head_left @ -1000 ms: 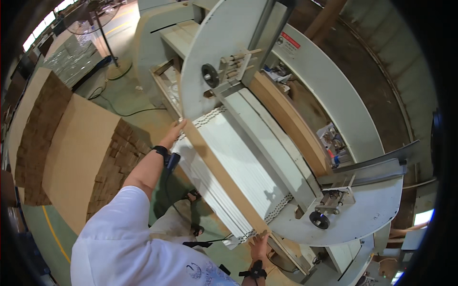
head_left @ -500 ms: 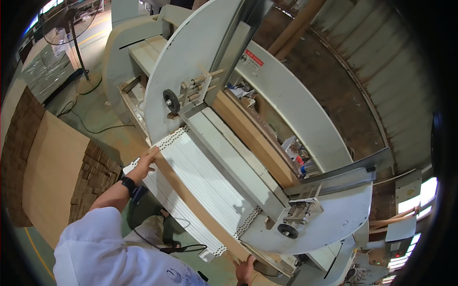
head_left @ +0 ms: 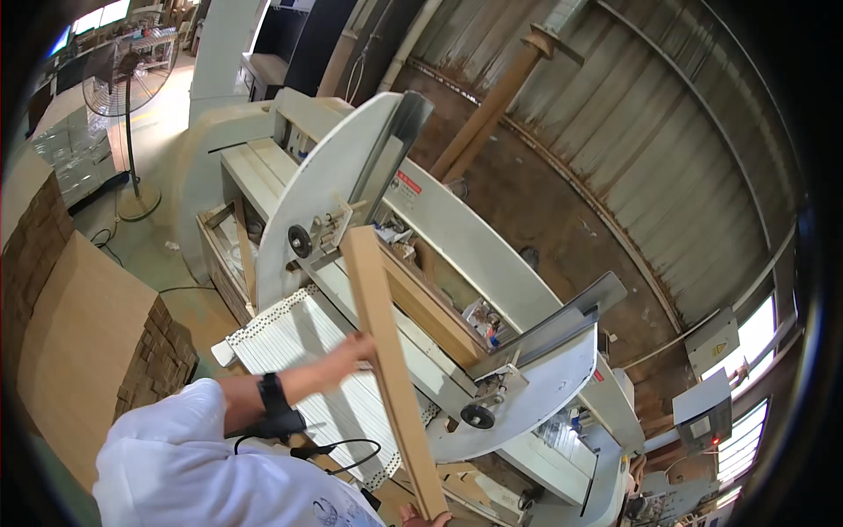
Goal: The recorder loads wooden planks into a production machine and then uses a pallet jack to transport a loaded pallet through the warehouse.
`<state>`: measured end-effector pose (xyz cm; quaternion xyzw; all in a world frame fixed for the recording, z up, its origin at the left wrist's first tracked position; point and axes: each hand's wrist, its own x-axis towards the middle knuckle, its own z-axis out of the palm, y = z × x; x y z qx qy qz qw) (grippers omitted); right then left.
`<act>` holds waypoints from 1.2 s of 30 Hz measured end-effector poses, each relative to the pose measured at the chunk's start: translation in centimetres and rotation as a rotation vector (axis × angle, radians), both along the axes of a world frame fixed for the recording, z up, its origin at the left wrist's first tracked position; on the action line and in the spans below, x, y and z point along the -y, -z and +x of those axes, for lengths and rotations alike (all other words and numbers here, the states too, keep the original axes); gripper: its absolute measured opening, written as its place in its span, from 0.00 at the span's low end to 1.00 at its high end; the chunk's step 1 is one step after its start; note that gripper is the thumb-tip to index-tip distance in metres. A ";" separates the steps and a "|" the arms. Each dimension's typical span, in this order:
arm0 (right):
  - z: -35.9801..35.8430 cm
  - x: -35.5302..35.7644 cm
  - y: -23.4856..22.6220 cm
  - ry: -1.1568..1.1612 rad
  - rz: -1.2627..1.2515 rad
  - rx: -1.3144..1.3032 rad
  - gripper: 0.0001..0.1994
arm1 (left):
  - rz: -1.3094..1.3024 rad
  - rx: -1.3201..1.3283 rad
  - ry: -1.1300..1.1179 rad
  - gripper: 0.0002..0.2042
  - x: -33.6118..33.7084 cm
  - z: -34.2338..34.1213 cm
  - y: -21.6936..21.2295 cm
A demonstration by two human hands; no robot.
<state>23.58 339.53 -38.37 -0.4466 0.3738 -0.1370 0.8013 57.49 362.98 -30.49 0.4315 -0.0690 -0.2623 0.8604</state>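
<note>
A long, flat-sided wooden board (head_left: 389, 351) is raised off the white slatted bed (head_left: 303, 338) and slants across it, its far end higher. My left hand (head_left: 351, 350), blurred, grips the board's left side around mid-length; the board hides some of its fingers. At the near end, my right hand (head_left: 423, 516) is closed around the board, partly cut off by the lower edge of the picture. Behind the board, another light wooden piece (head_left: 435, 312) lies in the grey machine (head_left: 492, 255), between its two curved side plates.
To the left is a large stack of wooden pieces (head_left: 158, 356) beside a broad tan panel (head_left: 83, 325). A standing fan (head_left: 132, 75) is further back. Small black wheels (head_left: 477, 416) sit on the side plates. A cable (head_left: 351, 443) hangs by my shirt.
The board has come up off the slatted bed and turned steeper. My left hand has shifted from its far end to mid-length. The view has swung, showing more of the back wall.
</note>
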 end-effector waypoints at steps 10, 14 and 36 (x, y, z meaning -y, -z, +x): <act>4.4 2.3 -14.5 0.014 -0.308 0.166 0.31 | -0.122 0.125 0.117 0.28 8.3 -0.4 -12.8; 4.2 1.4 -18.7 0.110 -0.703 0.191 0.29 | -0.328 0.096 0.059 0.23 11.3 4.0 -19.8; -12.3 -2.3 -5.5 0.625 -0.316 -0.010 0.23 | -0.025 -0.385 -0.248 0.36 19.7 23.9 -17.1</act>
